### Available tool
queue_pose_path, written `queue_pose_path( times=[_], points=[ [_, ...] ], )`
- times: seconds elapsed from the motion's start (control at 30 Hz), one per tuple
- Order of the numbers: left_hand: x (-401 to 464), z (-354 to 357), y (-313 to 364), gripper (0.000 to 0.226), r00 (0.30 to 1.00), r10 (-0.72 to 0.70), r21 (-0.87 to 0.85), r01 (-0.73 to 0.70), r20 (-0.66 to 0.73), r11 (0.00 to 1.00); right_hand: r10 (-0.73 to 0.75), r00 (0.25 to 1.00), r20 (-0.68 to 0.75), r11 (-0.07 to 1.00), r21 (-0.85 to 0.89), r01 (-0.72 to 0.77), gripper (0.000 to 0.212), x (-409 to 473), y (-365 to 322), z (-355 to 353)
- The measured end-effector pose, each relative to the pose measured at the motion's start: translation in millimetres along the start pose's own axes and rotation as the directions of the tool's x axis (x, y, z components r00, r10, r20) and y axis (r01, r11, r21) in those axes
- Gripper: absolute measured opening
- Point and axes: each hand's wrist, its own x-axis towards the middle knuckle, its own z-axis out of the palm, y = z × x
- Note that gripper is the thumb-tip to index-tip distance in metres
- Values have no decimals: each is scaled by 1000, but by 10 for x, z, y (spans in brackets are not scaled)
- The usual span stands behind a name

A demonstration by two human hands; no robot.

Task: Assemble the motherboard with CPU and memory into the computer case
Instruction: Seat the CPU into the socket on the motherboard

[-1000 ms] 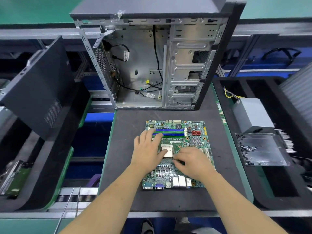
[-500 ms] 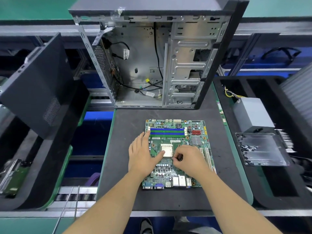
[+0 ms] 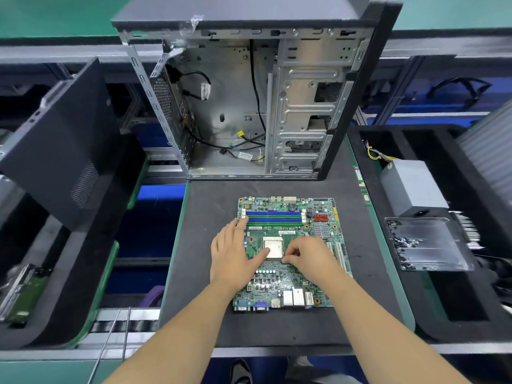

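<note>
Two bare hands work on a green motherboard (image 3: 291,253) that lies flat on a dark mat (image 3: 199,245), nearer the mat's front edge than its far one and a little right of centre. The left hand (image 3: 232,256) rests palm down on the board's left side, fingers straight and lying together, their tips reaching the near end of the blue and green memory slots (image 3: 273,217); its thumb stretches right and touches the lower left corner of the pale square CPU (image 3: 273,246) seated in the socket at the middle of the board. The right hand (image 3: 311,253) sits just right of the CPU with its fingers curled under, the tips bunched at the socket's lower right edge; whatever small part they pinch there is too hidden to name. Red connectors (image 3: 321,217) and a small silver heatsink (image 3: 321,230) show near the board's right far corner, and the rear ports (image 3: 274,300) line its front edge. At the far edge of the mat an open computer case (image 3: 249,106) stands upright, its bare metal interior facing the person, with loose black cables (image 3: 257,87) hanging inside. Leaning left of the mat is a black side panel (image 3: 61,139). Beyond the mat's right edge, a grey power supply (image 3: 412,187) sits in a black tray, and a clear plastic tray (image 3: 426,242) of small screws lies just in front of it.
</note>
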Motion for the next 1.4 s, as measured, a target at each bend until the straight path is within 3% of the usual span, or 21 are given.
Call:
queue_pose_path(
  times=[0.33, 0.77, 0.9, 1.0, 1.13, 1.2, 1.3, 1.4],
  points=[
    [-24, 0, -19, 83, 1000, 23, 37, -23, 11, 999, -26, 999, 47, 999, 40, 24, 9, -16, 22, -72],
    [-31, 28, -15, 76, 1000, 29, 47, -30, 11, 998, 16, 997, 76, 999, -29, -14, 23, 109, 13, -66],
    [-37, 18, -18, 77, 1000, 24, 33, -25, 9, 999, -32, 999, 33, 999, 35, 30, 11, 33, 67, -38],
    [-49, 3, -1, 79, 1000, 18, 19, -18, 6, 1000, -141, 990, -2, 989, 33, 141, 21, -34, 83, -27],
    [-56, -46, 8, 81, 1000, 9, -28, -9, 12, 1000, -208, 978, 1, 978, -6, 208, 19, -42, 18, -73],
    [-42, -73, 19, 74, 999, -35, -133, 34, -3, 990, -172, 980, -98, 978, 104, 182, 21, -45, 41, -186],
    [80, -155, 129, 51, 979, -159, -341, 107, -128, 934, 10, 925, -379, 980, 186, 65, 27, 19, 271, -452],
    [392, -230, 488, 34, 958, -109, -234, 46, -264, 971, 166, 828, -535, 977, 201, -66, 22, 125, 537, -746]
  ],
)
